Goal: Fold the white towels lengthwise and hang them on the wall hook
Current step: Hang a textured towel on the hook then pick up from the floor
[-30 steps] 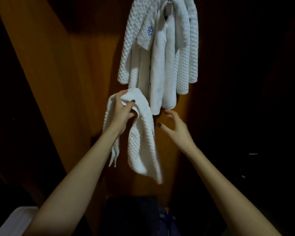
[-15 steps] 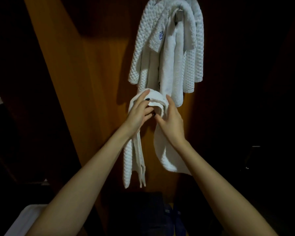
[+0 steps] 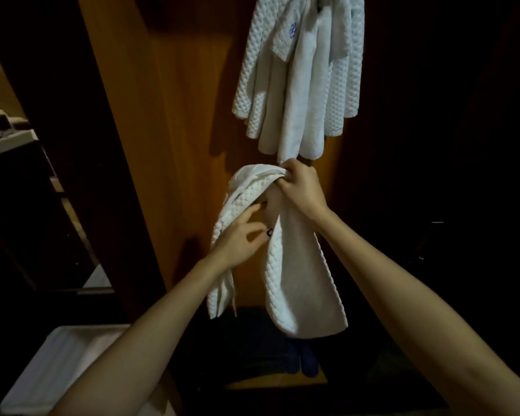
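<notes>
Behind everything, a broad wooden wall panel (image 3: 186, 130); high against it, a bunch of hung towels (image 3: 297, 85), white and quilted, with the hook hidden at or past the top edge. Down at the lower left, a pale bin (image 3: 66, 364). Just beneath the hung bunch and not yet on any hook, the working towel (image 3: 300, 280), doubled over at its middle, two tails dangling: a wide one on the right, a narrower, rumpled one on the left. At the fold, the right grip (image 3: 300, 190), closed tight round the bunched crown of the cloth and seemingly bearing its weight. Lower and to the left, the left grip (image 3: 240, 238), loose and spread, fingers laid on the left tail, clasping nothing. Judged as mid-fold, hanging yet to come. To do it well: hold the crown firmly above; run the flat fingers down the left tail to smooth and narrow it; bring the long edges together evenly; match the two tails for length before lifting. Then raise the fold clear of the hung bunch, avoiding a snag or a knock to neighbours probably loose on a crowded hook. Soft cloth, prone to slipping; go slowly.
</notes>
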`<state>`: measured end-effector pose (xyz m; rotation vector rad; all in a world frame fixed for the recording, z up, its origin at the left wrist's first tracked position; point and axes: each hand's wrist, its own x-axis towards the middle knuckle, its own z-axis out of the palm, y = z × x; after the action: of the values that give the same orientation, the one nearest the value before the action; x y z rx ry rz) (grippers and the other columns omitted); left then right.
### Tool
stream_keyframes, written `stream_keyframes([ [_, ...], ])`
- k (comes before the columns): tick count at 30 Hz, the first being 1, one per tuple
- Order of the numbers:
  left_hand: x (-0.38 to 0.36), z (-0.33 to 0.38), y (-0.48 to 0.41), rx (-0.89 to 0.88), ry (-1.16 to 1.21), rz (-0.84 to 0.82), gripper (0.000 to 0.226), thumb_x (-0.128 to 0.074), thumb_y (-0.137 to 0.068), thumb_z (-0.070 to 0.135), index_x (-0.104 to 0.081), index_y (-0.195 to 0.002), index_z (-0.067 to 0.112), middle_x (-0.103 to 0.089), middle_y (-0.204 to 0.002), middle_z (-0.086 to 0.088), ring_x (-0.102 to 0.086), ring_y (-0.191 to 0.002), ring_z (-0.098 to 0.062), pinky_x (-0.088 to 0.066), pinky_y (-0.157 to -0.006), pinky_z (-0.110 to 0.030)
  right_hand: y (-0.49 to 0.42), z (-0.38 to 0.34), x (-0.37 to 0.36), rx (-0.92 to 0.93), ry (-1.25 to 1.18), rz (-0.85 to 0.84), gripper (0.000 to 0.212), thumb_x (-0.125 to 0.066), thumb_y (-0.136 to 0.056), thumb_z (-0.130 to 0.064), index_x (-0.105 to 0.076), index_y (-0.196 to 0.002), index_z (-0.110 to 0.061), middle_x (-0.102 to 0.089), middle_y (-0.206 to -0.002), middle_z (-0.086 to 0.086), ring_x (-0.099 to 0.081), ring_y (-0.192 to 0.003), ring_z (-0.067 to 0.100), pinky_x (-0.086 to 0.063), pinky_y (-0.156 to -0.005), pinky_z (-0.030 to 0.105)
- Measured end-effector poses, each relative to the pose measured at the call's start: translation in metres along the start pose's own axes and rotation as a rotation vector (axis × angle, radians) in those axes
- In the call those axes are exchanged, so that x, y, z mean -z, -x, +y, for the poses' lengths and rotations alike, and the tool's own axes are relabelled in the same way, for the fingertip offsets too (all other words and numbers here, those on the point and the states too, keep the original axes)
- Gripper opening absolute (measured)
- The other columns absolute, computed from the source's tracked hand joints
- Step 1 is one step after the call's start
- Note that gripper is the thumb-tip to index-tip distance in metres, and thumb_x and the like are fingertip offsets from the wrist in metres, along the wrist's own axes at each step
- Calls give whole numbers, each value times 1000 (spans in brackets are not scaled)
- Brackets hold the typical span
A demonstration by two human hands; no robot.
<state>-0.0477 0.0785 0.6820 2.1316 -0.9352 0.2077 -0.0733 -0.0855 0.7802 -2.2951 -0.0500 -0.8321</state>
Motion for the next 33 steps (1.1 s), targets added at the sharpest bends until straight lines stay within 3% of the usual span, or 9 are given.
stream_keyframes([
  [2, -9, 4, 8, 67, 145, 10, 18, -61, -90, 32, -71, -97, 19, -33, -150, -1, -30, -131, -4, -21, -96, 0, 8, -1, -5, -46, -43, -2, 18, -58, -89, -8, -67, -103, -3, -71, -96, 8, -64, -88, 17, -38, -65, 17],
  [6, -28, 4, 26, 177, -28, -33, 48, -63, -69, 64, -45, -104, 36, -23, -142, 16, -42, -109, -1, -39, -88, -28, 13, -2, -8, -108, -107, -15, 17, -59, -89, -10, -70, -100, -3, -69, -91, 2, -56, -73, 0, -40, -60, 4],
  [10, -43, -1, 40, 205, 60, -12, 35, -67, -72, 42, -40, -94, 43, -40, -118, 9, -52, -71, 3, -40, -58, -15, 19, 0, -8, -150, -160, -2, 13, -62, -86, -12, -75, -89, -11, -68, -80, -7, -58, -72, -4, -40, -59, 4],
  [13, -54, 5, 47, 221, 248, 168, 37, -66, -81, 19, -40, -87, 44, -50, -89, 6, -54, -60, -3, -39, -55, -16, 19, 6, -6, -252, -213, -37, 19, -66, -84, -15, -69, -67, -23, -64, -65, -12, -57, -62, 0, -42, -55, 16],
  [15, -59, 9, 54, 219, 274, 242, 36, -60, -87, 8, -45, -95, 39, -53, -91, 5, -57, -70, -11, -44, -61, -26, 17, 9, -4, -303, -240, -72, 19, -65, -82, -12, -70, -67, -23, -65, -64, -11, -60, -62, 3, -44, -55, 19],
  [18, -59, 4, 65, 59, 107, 252, 33, -54, -87, 0, -59, -112, 21, -57, -103, -1, -55, -84, -12, -40, -70, -16, 16, 16, 0, -326, -241, -124, 17, -61, -83, -7, -76, -89, -10, -72, -80, 0, -67, -75, 12, -49, -61, 23],
  [21, -58, -3, 70, -35, 21, 265, 26, -50, -81, -7, -67, -97, 4, -59, -91, -9, -55, -75, -16, -34, -65, -11, 21, 24, 3, -322, -266, -225, 28, -60, -85, 2, -69, -111, -3, -70, -99, 10, -65, -88, 18, -51, -69, 26],
  [28, -58, -3, 59, 147, 247, 1, 28, -47, -82, -7, -60, -94, 15, -56, -103, 5, -57, -96, -12, -41, -79, -17, 34, 32, 6, -442, -494, -353, 44, -51, -82, 17, -63, -122, 2, -69, -108, 18, -70, -96, 27, -59, -81, 36],
  [33, -73, 6, 58, 218, 203, -134, 13, -49, -93, 21, -62, -92, 24, -47, -102, 9, -51, -112, -21, -37, -82, -24, 34, 35, 4, -576, -547, -260, 42, -47, -79, 20, -68, -111, 3, -71, -90, 19, -72, -74, 24, -57, -60, 31],
])
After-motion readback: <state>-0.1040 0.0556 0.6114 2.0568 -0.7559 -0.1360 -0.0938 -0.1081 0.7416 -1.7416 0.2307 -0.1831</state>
